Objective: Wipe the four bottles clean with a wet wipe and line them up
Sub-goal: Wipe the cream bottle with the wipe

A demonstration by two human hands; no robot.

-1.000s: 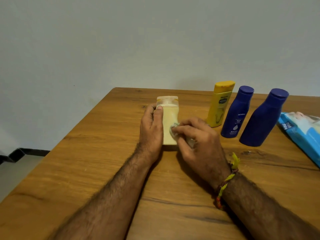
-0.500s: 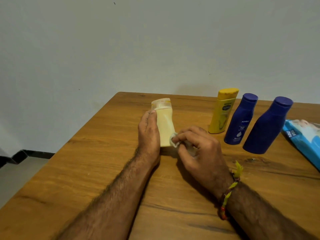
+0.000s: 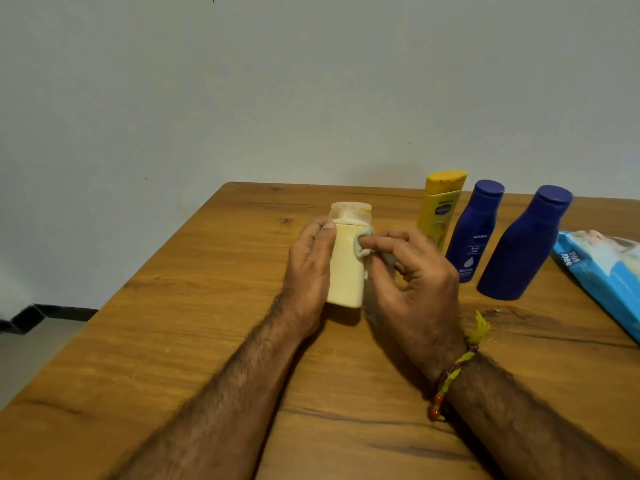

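A cream bottle (image 3: 346, 268) with a clear cap stands upright on the wooden table (image 3: 173, 341). My left hand (image 3: 308, 271) grips its left side, thumb near the cap. My right hand (image 3: 412, 282) pinches a crumpled wet wipe (image 3: 363, 245) against the bottle's upper right side. To the right stand a yellow bottle (image 3: 440, 209), a small blue bottle (image 3: 474, 233) and a larger blue bottle (image 3: 526, 244), side by side.
A blue pack of wet wipes (image 3: 602, 271) lies at the table's right edge. The table's left edge runs diagonally, with floor beyond it. A plain wall stands behind the table's far edge.
The wipe in my right hand has moved up the cream bottle from near its base to just below the cap. The bottle, tilted half a second ago, stands straight again.
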